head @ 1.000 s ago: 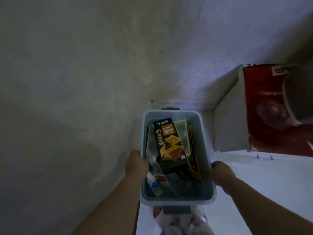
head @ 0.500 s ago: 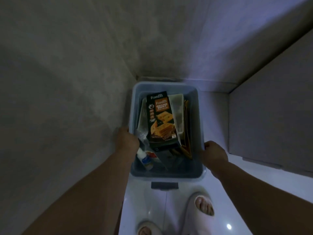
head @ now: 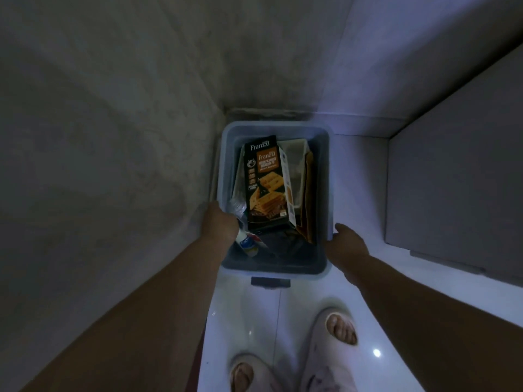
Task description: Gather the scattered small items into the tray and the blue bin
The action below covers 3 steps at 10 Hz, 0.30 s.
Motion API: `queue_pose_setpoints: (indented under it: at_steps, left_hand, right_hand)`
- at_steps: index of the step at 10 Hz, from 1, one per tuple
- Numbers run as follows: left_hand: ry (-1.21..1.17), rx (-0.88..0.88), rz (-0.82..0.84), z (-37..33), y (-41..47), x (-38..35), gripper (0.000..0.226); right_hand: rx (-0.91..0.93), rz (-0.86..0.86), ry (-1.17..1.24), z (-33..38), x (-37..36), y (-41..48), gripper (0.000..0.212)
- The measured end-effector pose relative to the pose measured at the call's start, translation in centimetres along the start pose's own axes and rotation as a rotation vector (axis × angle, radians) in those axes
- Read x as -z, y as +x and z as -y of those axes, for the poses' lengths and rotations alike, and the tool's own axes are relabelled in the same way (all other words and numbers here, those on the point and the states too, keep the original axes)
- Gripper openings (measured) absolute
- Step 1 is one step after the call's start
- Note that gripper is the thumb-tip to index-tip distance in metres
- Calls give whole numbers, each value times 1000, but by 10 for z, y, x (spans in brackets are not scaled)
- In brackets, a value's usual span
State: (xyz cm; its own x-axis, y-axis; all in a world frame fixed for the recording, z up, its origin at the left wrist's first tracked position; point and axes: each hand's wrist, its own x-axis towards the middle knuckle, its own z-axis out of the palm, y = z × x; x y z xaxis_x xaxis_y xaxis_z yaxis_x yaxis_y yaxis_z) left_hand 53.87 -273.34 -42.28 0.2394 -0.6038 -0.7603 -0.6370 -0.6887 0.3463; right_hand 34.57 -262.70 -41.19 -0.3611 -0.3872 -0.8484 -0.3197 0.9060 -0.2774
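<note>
The blue bin (head: 226, 165) sits low on the white floor in a corner, against the wall. Inside it stands a black and orange Franzzi biscuit box (head: 267, 179), with a small white bottle (head: 247, 244) at its near left, a pale tray (head: 297, 162) behind the box and brown flat packets (head: 308, 193) at the right. My left hand (head: 219, 224) grips the bin's left rim. My right hand (head: 349, 246) is at the outer side of the right rim, thumb straight alongside it. Its fingers are hidden.
A rough grey wall (head: 113, 137) runs close along the left of the bin. A large grey box or cabinet side (head: 452, 193) stands at the right. My two feet in pale slippers (head: 336, 335) are on the glossy floor just behind the bin.
The bin has come down into the corner with both hands on its rims. The red package at the right has left the view. My right thumb is now straight beside the rim.
</note>
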Motion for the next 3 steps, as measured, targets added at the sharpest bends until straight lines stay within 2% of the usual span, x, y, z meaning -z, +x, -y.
queue_pose_setpoints:
  at_steps: [1, 2, 3]
  left_hand:
    - [67, -68, 11, -10, -35, 11, 51]
    - [123, -123, 33, -24, -69, 25, 44]
    - [157, -166, 44, -45, -109, 49, 43]
  right_hand:
    - [15, -22, 23, 12, 8, -26, 55]
    - [91, -50, 26, 28, 19, -56, 41]
    - [127, -86, 33, 45, 39, -86, 36]
